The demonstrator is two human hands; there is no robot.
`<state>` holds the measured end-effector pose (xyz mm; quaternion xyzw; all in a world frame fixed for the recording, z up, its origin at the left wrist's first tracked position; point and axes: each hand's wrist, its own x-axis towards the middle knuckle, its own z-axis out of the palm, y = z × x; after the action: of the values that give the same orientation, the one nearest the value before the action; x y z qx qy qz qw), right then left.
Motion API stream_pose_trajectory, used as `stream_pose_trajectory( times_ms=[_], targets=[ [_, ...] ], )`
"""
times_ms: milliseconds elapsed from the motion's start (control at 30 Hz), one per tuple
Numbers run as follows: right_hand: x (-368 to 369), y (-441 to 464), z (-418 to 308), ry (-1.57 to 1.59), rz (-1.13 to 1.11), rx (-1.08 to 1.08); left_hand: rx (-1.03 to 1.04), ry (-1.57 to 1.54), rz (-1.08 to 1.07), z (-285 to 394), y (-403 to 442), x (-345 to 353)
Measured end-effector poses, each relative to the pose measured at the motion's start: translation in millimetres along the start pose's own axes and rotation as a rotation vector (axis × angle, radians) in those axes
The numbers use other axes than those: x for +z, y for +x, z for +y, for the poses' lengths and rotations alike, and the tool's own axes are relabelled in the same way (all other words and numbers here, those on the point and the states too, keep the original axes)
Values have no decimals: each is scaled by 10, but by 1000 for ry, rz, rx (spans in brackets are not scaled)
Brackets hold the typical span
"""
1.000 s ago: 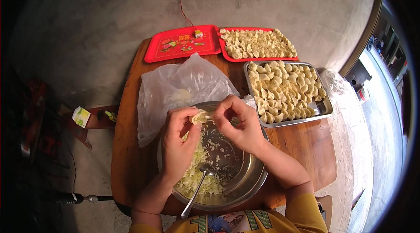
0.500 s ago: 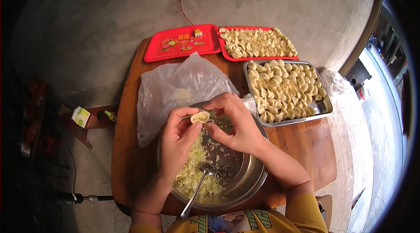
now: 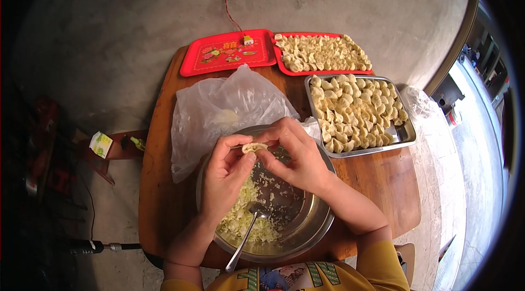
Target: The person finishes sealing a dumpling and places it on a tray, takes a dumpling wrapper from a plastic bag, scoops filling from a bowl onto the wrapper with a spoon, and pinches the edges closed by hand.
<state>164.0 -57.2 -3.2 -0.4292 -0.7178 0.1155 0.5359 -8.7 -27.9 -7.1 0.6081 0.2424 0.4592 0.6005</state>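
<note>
Between my two hands is a small dumpling, its pale wrapper folded over with the opening facing me. My left hand pinches its left side between thumb and fingers. On the other side, my right hand has closed in, thumb and forefinger pressing the wrapper. Both hands are above a steel bowl, where chopped pale-green filling lies mostly on the left. A metal spoon rests in the filling, its handle over the near rim.
A clear plastic bag lies behind the bowl. To the right, a steel tray holds many dumplings. Farther back stand a red tray with a yellow plug on it and another red tray full of dumplings. All sit on the wooden table.
My right hand has moved left onto the dumpling, and its thumb and forefinger now press the wrapper. The dumpling's opening looks narrower. My left hand stays nearly in place.
</note>
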Motion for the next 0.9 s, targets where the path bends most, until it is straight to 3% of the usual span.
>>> stream_pose_trajectory(
  times_ms=[633, 900],
  targets=[
    [7, -12, 15, -21, -11, -27, 22, 60, 43, -12, -1, 6],
    [-10, -19, -10, -215, 16, -210, 87, 120, 34, -10, -10, -1]
  ],
)
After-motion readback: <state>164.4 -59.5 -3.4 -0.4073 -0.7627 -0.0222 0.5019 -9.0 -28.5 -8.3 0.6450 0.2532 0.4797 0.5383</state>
